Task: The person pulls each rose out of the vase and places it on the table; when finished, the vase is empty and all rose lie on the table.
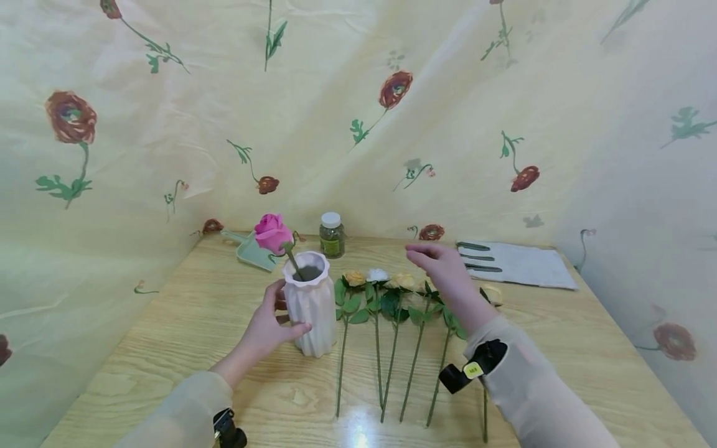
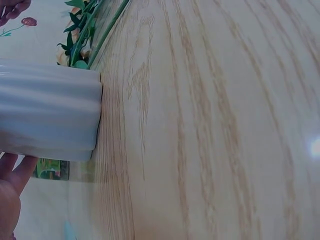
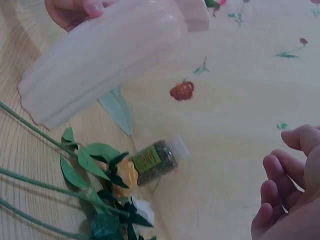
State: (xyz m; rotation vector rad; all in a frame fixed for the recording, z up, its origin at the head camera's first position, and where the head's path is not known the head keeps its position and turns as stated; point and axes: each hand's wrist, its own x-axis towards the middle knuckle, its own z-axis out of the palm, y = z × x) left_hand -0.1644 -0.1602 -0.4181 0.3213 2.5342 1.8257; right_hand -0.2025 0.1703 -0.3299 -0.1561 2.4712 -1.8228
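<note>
A white fluted vase (image 1: 312,305) stands upright on the table, with one pink rose (image 1: 272,233) leaning out of its mouth to the left. My left hand (image 1: 267,328) holds the vase from its left side, thumb at the front and fingers round the back. In the air above the row of roses hangs my right hand (image 1: 448,270), its fingers loosely bent and nothing between them. Several roses lie side by side below it, among them an orange rose (image 1: 354,278), a white rose (image 1: 378,275) and a yellow rose (image 1: 402,282), stems toward me.
Behind the vase stands a jar (image 1: 332,236) with a white lid. A pale green dustpan (image 1: 257,251) lies at the back left. On the back right rests a white sheet (image 1: 521,264) with several dark green strips. Flowered cloth (image 1: 336,112) hangs behind the table.
</note>
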